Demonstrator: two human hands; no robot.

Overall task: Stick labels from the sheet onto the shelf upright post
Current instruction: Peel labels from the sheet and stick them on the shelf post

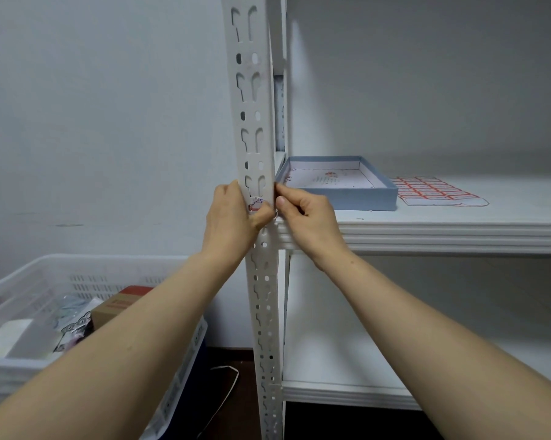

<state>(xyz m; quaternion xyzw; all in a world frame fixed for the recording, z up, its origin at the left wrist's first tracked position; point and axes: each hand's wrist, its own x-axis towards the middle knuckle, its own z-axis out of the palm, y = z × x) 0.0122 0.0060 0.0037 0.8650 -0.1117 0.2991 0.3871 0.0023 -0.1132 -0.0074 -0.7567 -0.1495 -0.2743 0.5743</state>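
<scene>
White slatted plastic crate [45, 281] low at far left. Left hand [233, 217]: fingers wrapped behind the white slotted metal upright post [252, 106], thumb flat across a small red-edged paper label [256, 204] on the post's front face. Post runs vertical; label lies crosswise between both hands, equally near. Right hand [302, 214]: thumb and forefinger closed on the post's right edge; whether the label's end is between them, cannot tell. Shallow blue cardboard box [347, 198], then the red-bordered label sheet [436, 190], flat on the white shelf board [458, 230], well right.
</scene>
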